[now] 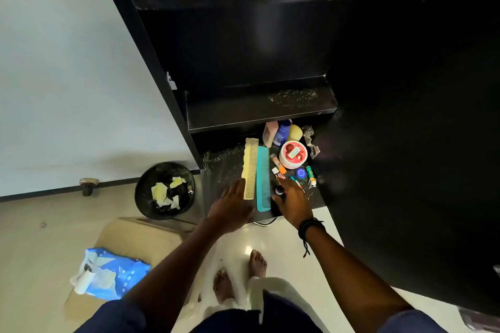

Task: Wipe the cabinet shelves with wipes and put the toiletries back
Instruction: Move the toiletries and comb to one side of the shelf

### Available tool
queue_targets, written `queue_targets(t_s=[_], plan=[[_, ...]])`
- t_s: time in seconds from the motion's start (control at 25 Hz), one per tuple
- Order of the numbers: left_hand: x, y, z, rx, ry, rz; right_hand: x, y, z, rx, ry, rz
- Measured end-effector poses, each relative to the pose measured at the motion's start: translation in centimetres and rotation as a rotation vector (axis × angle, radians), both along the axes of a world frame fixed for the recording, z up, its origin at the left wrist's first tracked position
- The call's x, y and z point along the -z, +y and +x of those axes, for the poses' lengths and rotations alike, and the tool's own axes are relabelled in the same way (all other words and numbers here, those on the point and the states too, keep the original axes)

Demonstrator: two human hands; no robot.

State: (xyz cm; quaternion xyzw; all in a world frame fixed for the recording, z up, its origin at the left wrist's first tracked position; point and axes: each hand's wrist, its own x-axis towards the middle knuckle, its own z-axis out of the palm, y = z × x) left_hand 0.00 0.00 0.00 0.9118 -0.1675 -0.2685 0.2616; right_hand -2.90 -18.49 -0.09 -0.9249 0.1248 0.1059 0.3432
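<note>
Black cabinet's bottom shelf (224,167) holds toiletries just beyond both hands. Left hand (232,205) open, fingertips beside cream comb (251,167). Right hand (293,203) over small tubes (281,170), grip impossible to tell. Risk: careless sweep likely rolls tubes off shelf edge.

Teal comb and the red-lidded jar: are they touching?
Apart. The head view shows a small tube lying between the teal comb and the red-lidded jar.
</note>
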Motion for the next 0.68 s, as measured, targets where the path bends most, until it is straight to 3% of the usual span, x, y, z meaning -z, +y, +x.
queue_targets(t_s=[0.28,0.44,0.68], plan=[[1.6,0.7,0.3,-0.112,-0.049,0.023,1.7,0.0,1.6,0.05,0.055,-0.125],[1.0,0.6,0.7,-0.143,-0.157,-0.066,0.9,2.9,2.2,-0.007,0.008,0.17],[0.4,1.2,1.6,-0.207,-0.266,-0.14,-1.7,5.7,3.7,-0.148,-0.019,0.232]])
